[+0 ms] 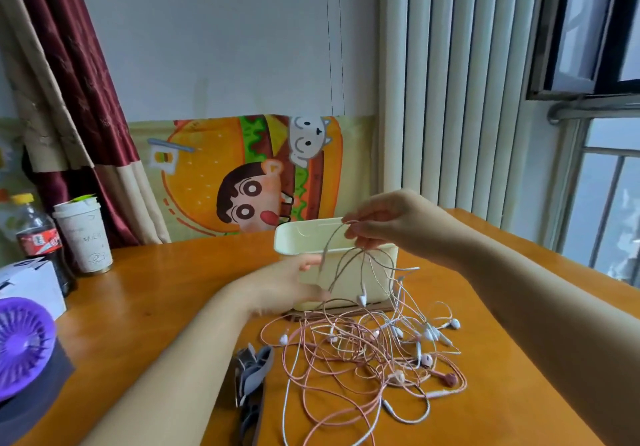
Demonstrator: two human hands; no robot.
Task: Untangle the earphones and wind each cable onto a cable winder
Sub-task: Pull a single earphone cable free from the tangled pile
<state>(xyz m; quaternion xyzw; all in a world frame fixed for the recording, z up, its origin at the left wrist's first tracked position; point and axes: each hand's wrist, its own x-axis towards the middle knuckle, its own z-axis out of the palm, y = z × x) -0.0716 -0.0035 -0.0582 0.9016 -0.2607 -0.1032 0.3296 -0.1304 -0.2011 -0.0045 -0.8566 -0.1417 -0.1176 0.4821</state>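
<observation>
A tangle of pink and white earphones (367, 352) lies on the orange table in front of a cream plastic box (304, 234). My right hand (377, 220) pinches a bunch of whitish cables above the box, and their loops and an earbud (362, 298) hang down over the box's front. My left hand (287, 286) holds the left side of the box, thumb at its front. Grey cable winders (252, 376) lie in a pile at the table's front, left of the tangle.
At the left stand a cola bottle (36, 237), a white paper cup (85, 234), a white box (31, 282) and a purple fan (20, 345). A cartoon poster (242, 175) leans on the back wall. The table's right edge (588, 272) runs by a window.
</observation>
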